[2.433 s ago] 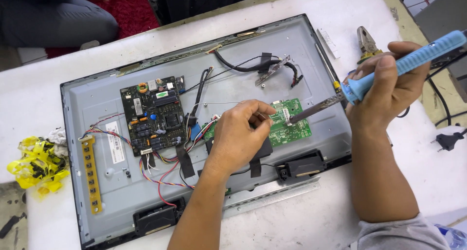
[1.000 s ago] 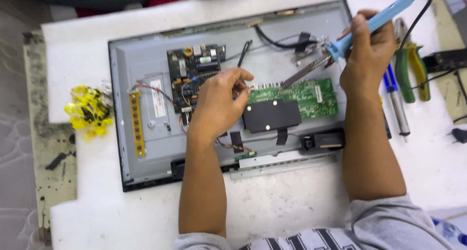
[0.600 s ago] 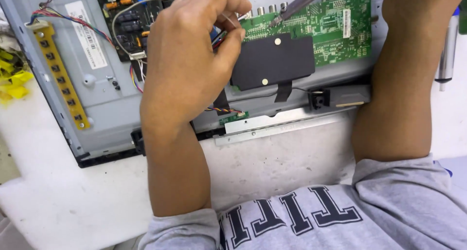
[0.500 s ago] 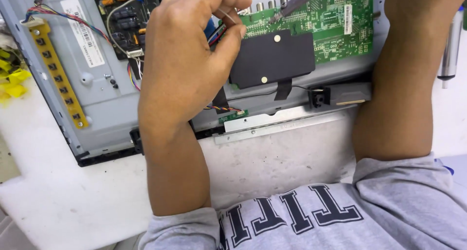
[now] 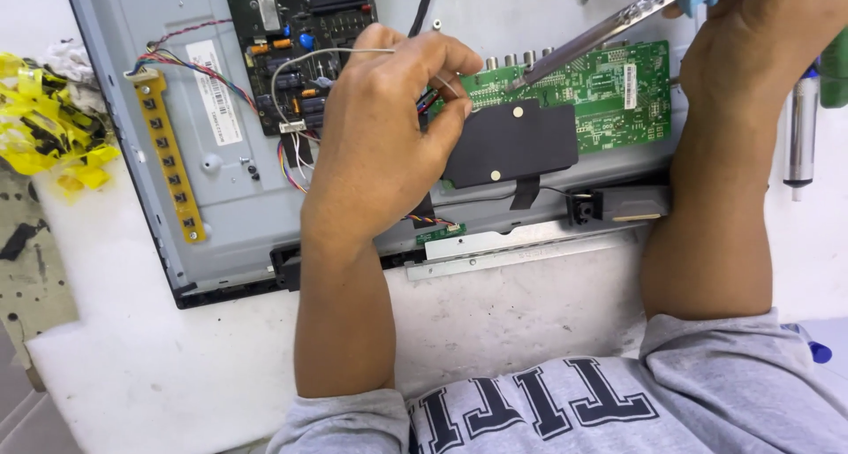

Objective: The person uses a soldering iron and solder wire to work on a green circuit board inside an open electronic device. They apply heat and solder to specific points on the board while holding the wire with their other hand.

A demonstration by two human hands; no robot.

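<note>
Nearest to me, my grey sleeves and both forearms reach out over the white worktop (image 5: 159,366) to the opened back of a flat screen set (image 5: 238,198). My left hand (image 5: 384,145) rests over the middle of the panel, fingers pinched together on a thin silvery wire (image 5: 305,58) that loops up and back toward the dark circuit board (image 5: 300,30). Just beside those fingertips lies the green circuit board (image 5: 601,87), with a black cover plate (image 5: 508,140) overlapping its lower left part. My right hand (image 5: 751,43) is wrapped tight around the blue-handled soldering iron (image 5: 609,26), whose metal shaft slants down so the tip meets the green board's upper left edge, close to my left fingertips. Off to the left, a yellow button strip (image 5: 168,154) lies on the panel, and crumpled yellow tape (image 5: 44,118) sits on the worktop beyond the frame.
</note>
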